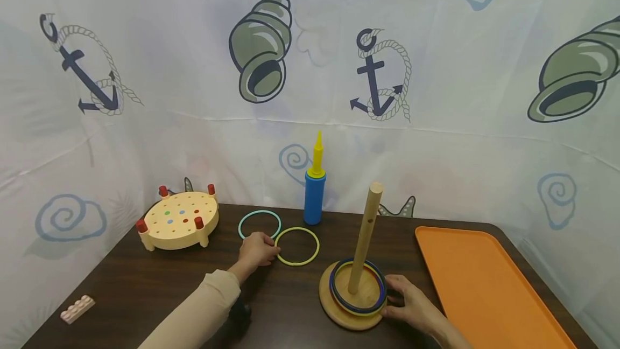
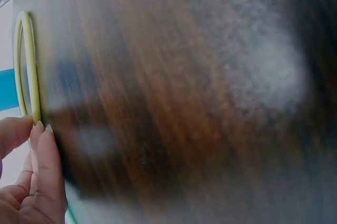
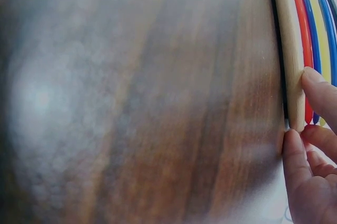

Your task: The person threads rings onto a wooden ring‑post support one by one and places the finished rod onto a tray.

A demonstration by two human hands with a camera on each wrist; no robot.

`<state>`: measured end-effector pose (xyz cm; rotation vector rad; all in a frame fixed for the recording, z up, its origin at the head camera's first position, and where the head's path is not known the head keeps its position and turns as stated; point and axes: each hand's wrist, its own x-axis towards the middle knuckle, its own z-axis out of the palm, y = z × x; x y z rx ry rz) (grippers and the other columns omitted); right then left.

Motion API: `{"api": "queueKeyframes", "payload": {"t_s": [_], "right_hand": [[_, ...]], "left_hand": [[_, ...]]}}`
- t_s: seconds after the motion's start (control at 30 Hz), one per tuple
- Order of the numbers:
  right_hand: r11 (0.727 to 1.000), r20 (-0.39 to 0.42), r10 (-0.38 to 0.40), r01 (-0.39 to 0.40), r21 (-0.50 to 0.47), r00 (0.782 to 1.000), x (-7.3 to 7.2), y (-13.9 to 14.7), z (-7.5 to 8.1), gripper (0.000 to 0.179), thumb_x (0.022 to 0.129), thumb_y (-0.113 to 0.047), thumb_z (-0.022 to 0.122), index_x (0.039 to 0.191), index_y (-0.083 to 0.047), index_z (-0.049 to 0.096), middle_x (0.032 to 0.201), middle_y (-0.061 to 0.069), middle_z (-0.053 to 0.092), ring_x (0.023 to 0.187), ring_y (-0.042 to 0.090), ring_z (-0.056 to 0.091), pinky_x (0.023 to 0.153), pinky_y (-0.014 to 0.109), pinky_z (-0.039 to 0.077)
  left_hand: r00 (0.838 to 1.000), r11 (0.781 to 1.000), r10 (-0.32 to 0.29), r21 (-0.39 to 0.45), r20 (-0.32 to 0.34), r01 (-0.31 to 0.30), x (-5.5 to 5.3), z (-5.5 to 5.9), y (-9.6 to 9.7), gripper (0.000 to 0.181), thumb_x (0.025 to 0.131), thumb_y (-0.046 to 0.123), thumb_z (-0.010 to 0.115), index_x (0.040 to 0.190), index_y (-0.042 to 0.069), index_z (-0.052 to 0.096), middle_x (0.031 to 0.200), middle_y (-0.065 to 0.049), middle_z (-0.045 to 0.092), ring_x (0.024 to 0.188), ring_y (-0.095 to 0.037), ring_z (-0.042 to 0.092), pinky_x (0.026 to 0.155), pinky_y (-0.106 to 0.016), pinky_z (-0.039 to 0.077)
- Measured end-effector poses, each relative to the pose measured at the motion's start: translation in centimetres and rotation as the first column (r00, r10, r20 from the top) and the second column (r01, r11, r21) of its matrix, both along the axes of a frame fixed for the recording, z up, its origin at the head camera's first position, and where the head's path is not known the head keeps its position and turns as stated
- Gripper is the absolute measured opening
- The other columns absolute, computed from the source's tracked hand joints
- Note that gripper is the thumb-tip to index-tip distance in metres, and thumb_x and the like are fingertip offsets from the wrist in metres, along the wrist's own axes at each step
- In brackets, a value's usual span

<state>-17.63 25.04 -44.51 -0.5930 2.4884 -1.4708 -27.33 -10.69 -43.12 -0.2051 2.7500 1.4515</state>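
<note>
In the head view my left hand (image 1: 259, 250) pinches the left edge of a thin yellow ring (image 1: 297, 264). The left wrist view shows thumb and fingertips on that ring, which stands out past them. A teal ring (image 1: 260, 211) lies just behind this hand. My right hand (image 1: 411, 306) is at the right side of a wooden ring-toss stand (image 1: 365, 238), with thumb and fingers gripping the edge of its round base (image 3: 296, 71). Around the tilted-looking post, several rings are stacked on the base, among them a red ring (image 3: 303, 34) and a dark blue ring (image 1: 331, 284).
A blue and yellow hand pump (image 1: 314, 198) stands upright at the back. Far left is a round cream pegboard (image 1: 179, 220) with red-tipped legs. A pale toy block (image 1: 77, 309) lies front left, an orange tray (image 1: 484, 279) at the right. Printed curtain surrounds the dark table.
</note>
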Motion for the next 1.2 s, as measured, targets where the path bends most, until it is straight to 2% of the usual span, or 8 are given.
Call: {"api": "queueKeyframes", "payload": {"t_s": [0.27,0.6,0.93,1.2], "right_hand": [[1.000,-0.009,0.003,-0.003,-0.004,1.000,0.0,0.0,-0.1,0.066,0.079,-0.017,0.076,0.127,0.015,0.046,0.129,0.033,0.039,0.121,0.054,0.037,0.090,0.034,0.051],[1.000,-0.022,0.003,-0.003,0.002,1.000,0.0,0.0,-0.1,0.065,0.079,-0.019,0.076,0.126,0.014,0.047,0.129,0.032,0.040,0.120,0.053,0.038,0.090,0.034,0.051],[1.000,-0.013,-0.002,0.003,0.016,1.000,0.1,-0.1,-0.1,0.066,0.079,-0.019,0.076,0.126,0.015,0.047,0.129,0.033,0.040,0.120,0.052,0.039,0.089,0.033,0.051],[1.000,-0.010,-0.008,0.009,0.025,1.000,0.1,-0.1,0.1,0.066,0.078,-0.019,0.076,0.126,0.015,0.047,0.129,0.033,0.040,0.121,0.052,0.039,0.089,0.033,0.051]], "left_hand": [[1.000,0.992,-0.019,-0.124,-0.014,0.017,-0.1,0.3,0.0,0.004,0.077,0.005,0.070,0.076,0.001,0.068,0.063,-0.004,0.065,0.051,-0.009,0.061,0.048,-0.023,0.053],[1.000,0.956,-0.025,-0.293,0.001,0.024,0.0,1.1,-0.4,0.006,0.073,0.010,0.071,0.068,0.010,0.067,0.056,0.001,0.062,0.049,-0.009,0.059,0.049,-0.027,0.048],[1.000,0.939,-0.021,-0.343,0.012,0.024,0.1,1.5,-0.6,0.008,0.070,0.013,0.072,0.065,0.013,0.066,0.053,0.003,0.060,0.055,-0.014,0.057,0.050,-0.029,0.042],[1.000,0.939,-0.029,-0.342,0.000,0.027,0.1,1.5,-0.9,0.008,0.069,0.012,0.070,0.064,0.012,0.065,0.058,0.002,0.060,0.061,-0.017,0.055,0.052,-0.028,0.042]]}}
